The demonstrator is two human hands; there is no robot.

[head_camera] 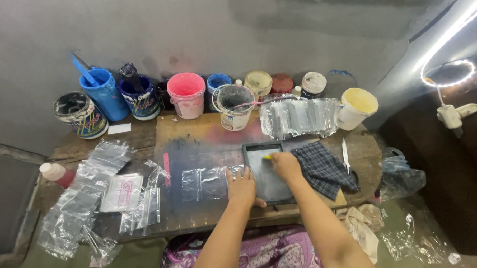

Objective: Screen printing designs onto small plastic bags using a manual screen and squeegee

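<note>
Near edge: purple patterned cloth point(264, 252) below the tabletop point(199, 217) front lip. Left hand point(242, 188) flat, fingers spread, pressing the left edge of the dark screen frame point(269, 172) close to the front lip. Right hand point(285, 165) on the frame's upper part, fingers closed around a small yellow piece point(268, 157); cannot tell what it is. Clear plastic bag point(206, 182) lies flat just left of the frame, touching the left hand's side. Plaid cloth point(324, 169) just right of the frame, knife point(345, 155) beyond it near the right rim. Left side crowded with loose clear bags point(87, 200), spilling over the left edge; red-topped bottle point(55, 173) there. Open strip of bare board between frame and back row. Far: foil-like bag stack point(298, 117), white pail point(232, 105), pink tub point(186, 94), blue tub point(104, 94), yellow-stained tub point(356, 107) along the wall.
</note>
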